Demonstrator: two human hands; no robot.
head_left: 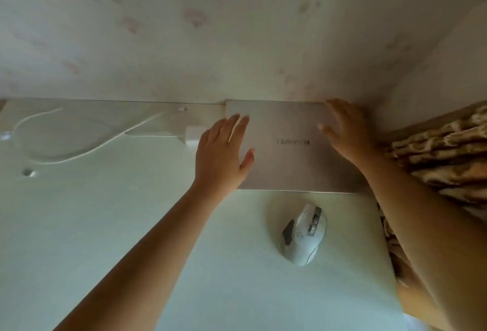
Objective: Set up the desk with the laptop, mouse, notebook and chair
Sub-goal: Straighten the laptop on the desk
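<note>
A closed silver laptop (287, 156) lies flat at the back right of the white desk (105, 225), its rear edge against the wall. My left hand (221, 154) lies over the lid's left edge with straight fingers. My right hand (345, 133) rests on the lid's far right part, fingers spread toward the back edge. A white and grey mouse (305, 235) sits on the desk just in front of the laptop. No notebook or chair is in view.
A white charger brick (193, 134) and its looping cable (79, 143) lie at the back left of the desk. A small round hole (27, 172) is in the desk's left part. Patterned brown fabric (442, 154) lies right of the desk. The wall (237, 27) rises directly behind.
</note>
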